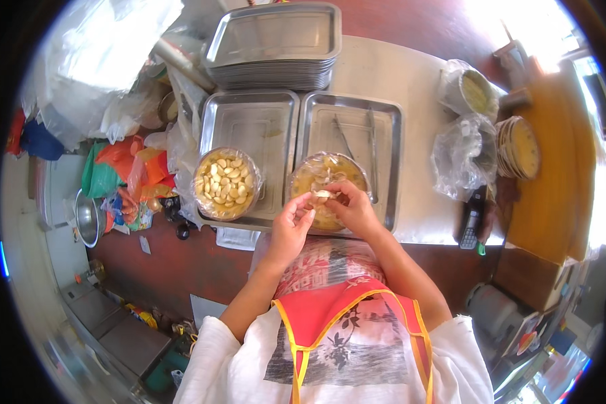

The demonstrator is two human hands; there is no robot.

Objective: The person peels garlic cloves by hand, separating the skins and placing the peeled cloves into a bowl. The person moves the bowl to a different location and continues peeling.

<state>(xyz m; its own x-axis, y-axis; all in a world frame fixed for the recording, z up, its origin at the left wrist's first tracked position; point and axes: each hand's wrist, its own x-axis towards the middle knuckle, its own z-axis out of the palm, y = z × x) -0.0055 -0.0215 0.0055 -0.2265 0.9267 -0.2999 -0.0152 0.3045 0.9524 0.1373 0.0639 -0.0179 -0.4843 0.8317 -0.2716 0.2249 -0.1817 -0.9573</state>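
Observation:
Between the fingertips of my right hand point(354, 208) is a pale garlic clove point(324, 194), with bits of loose skin around it. My left hand point(294, 226) is close against the clove's left end, its thumb apart from the index finger; whether it grips anything is unclear. Both hands are above a plastic-lined bowl point(305, 177) that holds garlic with papery skins, partly hidden by my fingers. To the left, a second plastic-lined bowl point(200, 199) is filled with peeled cloves point(227, 182). The bowls stand in two shallow metal trays, the left tray point(242, 113) and the right tray point(353, 108).
Long metal tongs point(372, 151) lie in the right tray. Behind stands a tall stack of metal trays point(275, 43). Farther right are a plastic-covered pot point(472, 93), a clear plastic bag point(463, 156), stacked dishes point(519, 146) and a cordless phone point(470, 224). Plastic bags point(131, 161) crowd the left.

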